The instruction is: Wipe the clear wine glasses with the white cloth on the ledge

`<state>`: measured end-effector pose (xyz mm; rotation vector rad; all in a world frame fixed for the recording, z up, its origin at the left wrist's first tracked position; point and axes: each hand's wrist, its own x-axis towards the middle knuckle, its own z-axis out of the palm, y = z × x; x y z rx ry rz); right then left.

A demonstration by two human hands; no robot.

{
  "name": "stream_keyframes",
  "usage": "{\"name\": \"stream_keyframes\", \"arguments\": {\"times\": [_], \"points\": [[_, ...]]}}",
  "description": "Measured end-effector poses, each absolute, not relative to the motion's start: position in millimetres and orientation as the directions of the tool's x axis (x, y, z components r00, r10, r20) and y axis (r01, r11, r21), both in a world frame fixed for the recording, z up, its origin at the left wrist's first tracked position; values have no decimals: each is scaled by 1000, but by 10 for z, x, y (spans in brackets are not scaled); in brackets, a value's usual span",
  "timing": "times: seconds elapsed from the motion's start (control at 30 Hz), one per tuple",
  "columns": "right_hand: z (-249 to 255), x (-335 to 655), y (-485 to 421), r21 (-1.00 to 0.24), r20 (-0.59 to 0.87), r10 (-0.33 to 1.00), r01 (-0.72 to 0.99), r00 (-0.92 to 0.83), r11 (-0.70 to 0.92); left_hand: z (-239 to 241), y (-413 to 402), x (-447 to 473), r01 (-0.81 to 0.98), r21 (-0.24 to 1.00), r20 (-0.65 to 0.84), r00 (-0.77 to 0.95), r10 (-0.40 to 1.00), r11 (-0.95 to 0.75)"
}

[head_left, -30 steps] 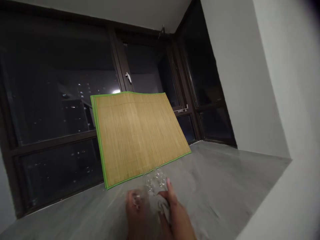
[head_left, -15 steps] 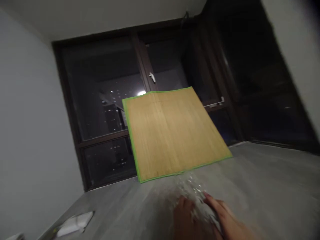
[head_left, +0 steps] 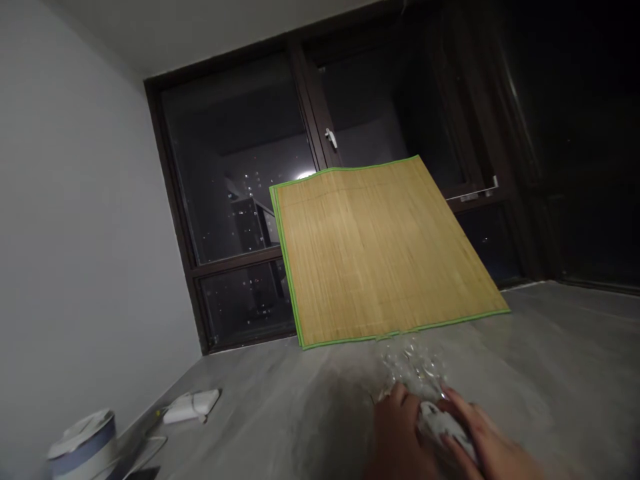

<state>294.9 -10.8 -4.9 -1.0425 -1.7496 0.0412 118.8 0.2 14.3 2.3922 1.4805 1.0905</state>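
Low in the view, my left hand (head_left: pixel 397 437) and my right hand (head_left: pixel 487 443) are closed around a clear, crinkled plastic bag (head_left: pixel 415 367) with something white (head_left: pixel 443 427) bunched inside it. The bag's glinting end sticks out past my fingertips above a grey ledge (head_left: pixel 300 400). Just beyond the bag, a folded bamboo mat (head_left: pixel 380 250) with green edging leans against the dark window.
The dark-framed window (head_left: pixel 235 180) with a white handle (head_left: pixel 331 139) fills the back. A white wall is on the left. On the ledge's left end lie a white flat object (head_left: pixel 193 405) and a round white and blue container (head_left: pixel 83 443).
The view has swung to the left, bringing the left wall, the white flat object and the round container into sight. Both hands stay closed on the bag and sit further right in the picture.
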Motion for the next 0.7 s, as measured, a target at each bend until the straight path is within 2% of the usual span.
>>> {"name": "stream_keyframes", "arguments": {"times": [0.07, 0.17, 0.27, 0.4, 0.53, 0.7], "points": [[6, 2937, -120, -464, 735, 666, 619, -131, 634, 226, -26, 1184, 732, 421, 505, 301, 809, -535], [-14, 2930, -107, -492, 716, 688, 615, -116, 616, 253, -18, 1197, 738, 407, 519, 298, 801, -538], [-113, 2982, -54, -598, 695, 718, 574, 23, 560, 222, 2, 1214, 731, 401, 537, 302, 788, -553], [-189, 3087, 27, -770, 593, 771, 443, 232, 459, 208, 9, 1211, 699, 417, 612, 257, 748, -582], [-180, 3127, 65, -838, 524, 799, 347, 296, 421, 205, 23, 1212, 691, 451, 654, 174, 736, -564], [-212, 3104, 84, -879, 453, 841, 308, 297, 365, 178, 64, 1220, 676, 476, 683, 118, 721, -562]]}}
